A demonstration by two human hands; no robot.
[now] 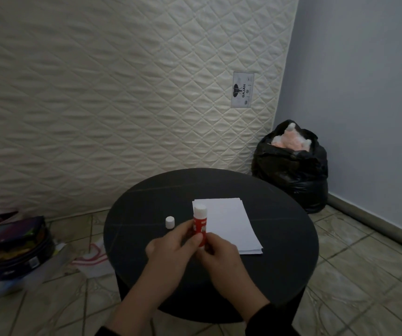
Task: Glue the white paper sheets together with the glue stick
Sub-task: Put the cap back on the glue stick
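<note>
Head view shows both hands, left [171, 248] and right [221, 253], together around the upright glue stick [200, 225] at the paper's [229, 224] 9 o'clock edge, cap [170, 222] off; better twist the base slowly, raising little glue.

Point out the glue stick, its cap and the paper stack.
glue stick [199, 218]: head view, red label.
cap [170, 222]: head view, side wall.
paper stack [229, 224]: head view, top sheet's middle.
</note>
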